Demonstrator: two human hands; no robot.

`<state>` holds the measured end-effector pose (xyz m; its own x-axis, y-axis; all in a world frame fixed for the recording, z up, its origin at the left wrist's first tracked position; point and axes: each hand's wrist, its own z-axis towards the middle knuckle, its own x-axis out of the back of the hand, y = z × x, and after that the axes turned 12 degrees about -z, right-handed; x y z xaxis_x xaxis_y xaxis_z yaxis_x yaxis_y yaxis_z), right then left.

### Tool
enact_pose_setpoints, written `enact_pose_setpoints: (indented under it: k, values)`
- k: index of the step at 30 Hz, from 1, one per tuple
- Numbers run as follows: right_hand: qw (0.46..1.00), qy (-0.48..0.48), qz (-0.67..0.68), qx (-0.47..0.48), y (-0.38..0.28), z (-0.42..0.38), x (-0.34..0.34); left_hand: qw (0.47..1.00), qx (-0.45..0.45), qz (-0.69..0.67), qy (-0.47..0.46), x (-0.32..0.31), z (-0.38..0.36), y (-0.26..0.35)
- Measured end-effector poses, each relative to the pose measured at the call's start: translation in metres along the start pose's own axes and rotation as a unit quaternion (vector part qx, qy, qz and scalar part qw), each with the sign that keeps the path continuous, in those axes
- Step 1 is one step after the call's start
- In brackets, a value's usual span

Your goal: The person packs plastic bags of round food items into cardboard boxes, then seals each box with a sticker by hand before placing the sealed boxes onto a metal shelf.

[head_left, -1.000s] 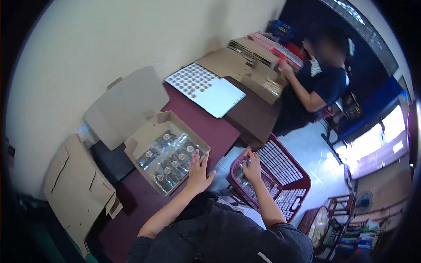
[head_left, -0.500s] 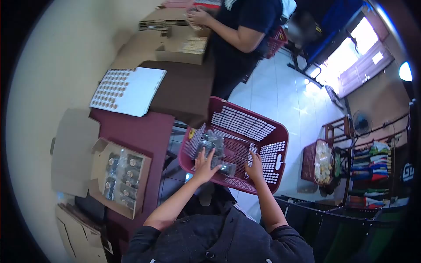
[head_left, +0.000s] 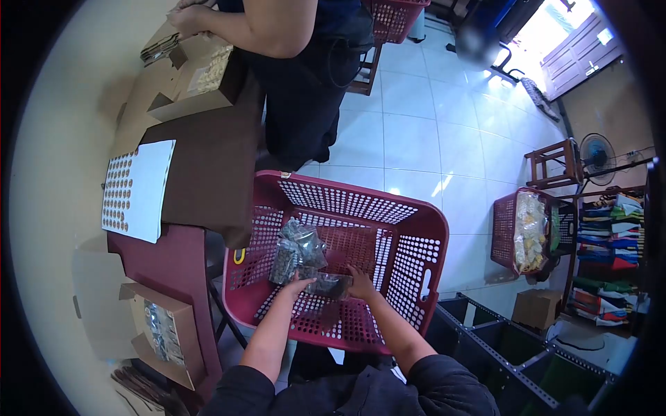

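A maroon plastic laundry-style basket (head_left: pixel 436 229) with perforated walls stands in front of me. Inside it, several clear plastic packets (head_left: pixel 300 251) with dark contents are piled toward the left. Another such packet (head_left: pixel 327 286) lies across the gap between my hands, low in the basket. My left hand (head_left: pixel 297 284) is closed on its left end, thumb stretched along the near edge. At the right end, my right hand (head_left: pixel 359 284) grips the same packet. What exactly is inside the packets cannot be made out.
To the left, a maroon-covered table (head_left: pixel 182 277) bears an open carton (head_left: pixel 186 333) of wrapped packets. A sheet of round stickers (head_left: pixel 142 191) lies on the brown cloth (head_left: pixel 208 163). A co-worker (head_left: pixel 298 90) stands ahead. Black metal racking (head_left: pixel 499 340) is at right.
My view has shifted, with the basket now nearer and larger. My hands were apart and open, the left over the packets; now they have closed on one packet's two ends.
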<state>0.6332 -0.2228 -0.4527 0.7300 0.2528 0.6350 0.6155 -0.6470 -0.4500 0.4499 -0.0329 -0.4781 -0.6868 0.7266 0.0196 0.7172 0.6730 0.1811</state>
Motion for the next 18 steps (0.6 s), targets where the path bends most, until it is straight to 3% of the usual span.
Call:
enact_pose_setpoints:
  k: [2,3,5,8,10,12,16,17,18]
  values:
    - [0.992,0.039,0.119,-0.021,0.009,0.012,-0.028,1.000,0.004,-0.020,-0.011,-0.006,-0.006,0.003]
    - [0.990,0.013,0.131,-0.042,0.013,0.016,-0.043,1.000,0.008,-0.024,-0.005,-0.005,0.012,-0.011]
    - [0.993,0.004,0.104,-0.059,0.001,0.005,-0.034,0.999,0.039,-0.017,0.019,-0.003,0.032,-0.026]
    - [0.995,0.011,0.048,-0.082,-0.018,-0.015,-0.011,0.995,0.011,-0.098,0.008,-0.024,-0.033,0.000]
    - [0.996,0.028,0.017,-0.081,-0.014,-0.009,-0.009,0.994,0.014,-0.106,0.030,-0.023,-0.030,-0.004]
    - [0.998,-0.004,0.051,0.034,0.001,0.012,-0.026,0.999,-0.006,-0.045,0.020,-0.019,-0.012,-0.012]
    - [0.986,0.037,0.164,-0.017,-0.016,0.003,0.002,0.990,-0.059,0.056,0.118,-0.029,-0.006,-0.014]
    - [0.981,0.092,0.168,0.036,-0.024,0.000,0.014,0.973,-0.042,0.150,0.170,-0.037,-0.002,-0.013]
    - [0.970,0.148,0.171,0.092,-0.033,-0.003,0.029,0.974,-0.045,0.144,0.171,-0.045,-0.016,-0.004]
